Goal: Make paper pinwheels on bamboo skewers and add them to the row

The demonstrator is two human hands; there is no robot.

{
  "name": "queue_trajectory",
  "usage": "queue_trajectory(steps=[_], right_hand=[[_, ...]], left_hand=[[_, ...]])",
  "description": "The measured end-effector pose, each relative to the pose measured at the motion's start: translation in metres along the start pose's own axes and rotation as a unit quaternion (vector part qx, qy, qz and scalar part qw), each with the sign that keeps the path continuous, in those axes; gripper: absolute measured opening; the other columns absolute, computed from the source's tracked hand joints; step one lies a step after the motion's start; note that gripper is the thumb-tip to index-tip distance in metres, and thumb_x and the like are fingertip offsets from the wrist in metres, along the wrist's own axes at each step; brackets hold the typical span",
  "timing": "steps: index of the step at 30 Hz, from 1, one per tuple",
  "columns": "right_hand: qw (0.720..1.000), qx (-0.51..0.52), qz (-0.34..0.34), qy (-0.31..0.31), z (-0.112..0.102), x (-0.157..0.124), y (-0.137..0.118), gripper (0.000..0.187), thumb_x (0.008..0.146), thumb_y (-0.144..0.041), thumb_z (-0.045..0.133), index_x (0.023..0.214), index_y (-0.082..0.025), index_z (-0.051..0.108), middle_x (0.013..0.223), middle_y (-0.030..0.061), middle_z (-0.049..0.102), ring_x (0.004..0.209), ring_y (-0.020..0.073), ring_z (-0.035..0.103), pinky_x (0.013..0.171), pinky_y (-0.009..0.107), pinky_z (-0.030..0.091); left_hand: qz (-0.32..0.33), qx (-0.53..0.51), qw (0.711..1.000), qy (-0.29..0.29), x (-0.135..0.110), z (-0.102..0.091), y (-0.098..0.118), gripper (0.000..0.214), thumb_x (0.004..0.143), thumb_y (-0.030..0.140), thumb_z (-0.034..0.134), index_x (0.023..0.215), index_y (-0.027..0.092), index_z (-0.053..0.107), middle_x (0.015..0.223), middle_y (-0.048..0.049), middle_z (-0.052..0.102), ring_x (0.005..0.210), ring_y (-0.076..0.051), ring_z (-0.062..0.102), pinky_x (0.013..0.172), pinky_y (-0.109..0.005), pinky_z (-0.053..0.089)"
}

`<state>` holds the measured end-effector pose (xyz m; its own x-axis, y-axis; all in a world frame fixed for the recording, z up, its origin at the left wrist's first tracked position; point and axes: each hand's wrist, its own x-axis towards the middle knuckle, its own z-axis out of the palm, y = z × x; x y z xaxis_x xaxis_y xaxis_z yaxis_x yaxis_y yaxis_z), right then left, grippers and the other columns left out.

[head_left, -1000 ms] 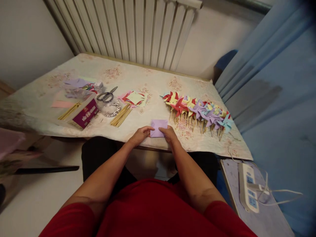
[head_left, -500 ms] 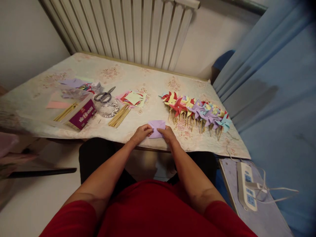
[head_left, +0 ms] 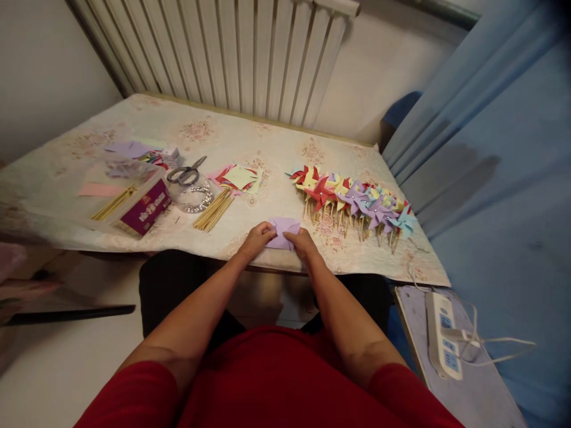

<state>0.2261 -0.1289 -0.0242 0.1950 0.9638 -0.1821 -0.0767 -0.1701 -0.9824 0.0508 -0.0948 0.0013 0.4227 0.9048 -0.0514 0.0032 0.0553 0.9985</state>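
Note:
A square of purple paper (head_left: 285, 236), with slits running in from its corners, is held at the table's near edge. My left hand (head_left: 259, 239) pinches its left side, and my right hand (head_left: 303, 242) grips the right side with the thumb on top. Left of my hands lies a bundle of wooden sticks (head_left: 213, 211). Behind the sticks is a stack of coloured paper squares (head_left: 241, 177). A round clear container (head_left: 195, 198) holds silvery pins, with scissors (head_left: 187, 173) resting across its rim. Finished paper pinwheels (head_left: 352, 199) on sticks are gathered to the right.
A clear plastic box (head_left: 145, 208) with a purple label stands at the left, with more paper (head_left: 129, 148) behind it. A power strip (head_left: 445, 336) with white cables lies on a lower surface at right. A radiator (head_left: 223, 59) and blue curtain (head_left: 499, 196) border the table.
The purple paper has turned slightly in my hands, and both hands keep their hold on it. The whole view has shifted a little; the things on the table stay in place.

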Motion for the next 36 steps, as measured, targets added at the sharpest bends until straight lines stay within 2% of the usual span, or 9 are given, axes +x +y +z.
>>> queue_trajectory(steps=[4,8,11,17,20,28,36], right_hand=[[1.0,0.0,0.002,0.004,0.001,0.0,-0.001,0.033,0.062,-0.036,0.075,0.089,-0.017,0.072,0.076,0.0022,0.072,0.079,0.0217,0.065,0.073,0.033,0.051],[1.0,-0.008,0.007,0.01,0.0,0.002,0.0,0.033,0.061,-0.035,0.075,0.088,-0.017,0.072,0.077,0.0026,0.073,0.08,0.022,0.065,0.073,0.033,0.051],[1.0,-0.011,0.01,0.016,0.0,0.002,0.001,0.032,0.061,-0.035,0.075,0.088,-0.017,0.072,0.079,0.0028,0.073,0.08,0.022,0.065,0.074,0.033,0.051],[1.0,-0.012,0.015,0.014,0.0,0.002,0.0,0.031,0.061,-0.035,0.075,0.086,-0.017,0.072,0.078,0.0025,0.073,0.08,0.0222,0.065,0.074,0.033,0.051],[0.999,-0.026,0.024,0.013,-0.001,0.003,0.0,0.032,0.061,-0.035,0.075,0.087,-0.016,0.072,0.078,0.0027,0.073,0.08,0.0224,0.065,0.075,0.034,0.052],[0.999,-0.036,0.01,-0.005,-0.005,0.003,0.001,0.035,0.063,-0.035,0.074,0.092,-0.016,0.073,0.079,0.0017,0.073,0.08,0.0217,0.064,0.078,0.034,0.051],[0.999,-0.033,0.011,-0.008,-0.006,0.005,0.002,0.032,0.063,-0.032,0.072,0.09,-0.015,0.073,0.077,0.0015,0.073,0.077,0.0208,0.064,0.077,0.034,0.051]], left_hand=[[-0.019,-0.061,0.998,0.004,0.002,-0.001,-0.004,0.022,0.08,0.039,0.06,0.081,0.017,0.056,0.069,0.0015,0.061,0.065,-0.011,0.057,0.064,-0.024,0.044],[-0.052,-0.122,0.991,0.022,0.002,-0.002,-0.002,0.021,0.08,0.036,0.062,0.083,0.018,0.052,0.068,-0.0003,0.065,0.062,-0.011,0.061,0.063,-0.024,0.046],[-0.068,-0.13,0.988,0.038,0.002,-0.002,0.001,0.02,0.079,0.032,0.064,0.08,0.017,0.05,0.069,-0.0014,0.066,0.065,-0.012,0.063,0.063,-0.023,0.047],[-0.06,-0.087,0.994,0.036,0.005,0.003,0.005,0.018,0.073,0.028,0.067,0.072,0.016,0.053,0.068,0.0032,0.057,0.068,-0.009,0.058,0.072,-0.025,0.05],[-0.046,-0.044,0.998,0.03,0.005,0.006,0.007,0.018,0.071,0.029,0.066,0.069,0.017,0.053,0.066,0.0045,0.053,0.066,-0.009,0.054,0.072,-0.025,0.048],[-0.044,0.072,0.996,0.038,0.008,0.012,0.011,0.014,0.073,0.029,0.06,0.068,0.018,0.054,0.06,0.004,0.055,0.059,-0.012,0.053,0.063,-0.025,0.043],[-0.029,0.16,0.986,0.043,0.01,0.013,0.007,0.011,0.073,0.027,0.058,0.067,0.018,0.057,0.057,0.0035,0.057,0.058,-0.013,0.054,0.063,-0.026,0.041]])
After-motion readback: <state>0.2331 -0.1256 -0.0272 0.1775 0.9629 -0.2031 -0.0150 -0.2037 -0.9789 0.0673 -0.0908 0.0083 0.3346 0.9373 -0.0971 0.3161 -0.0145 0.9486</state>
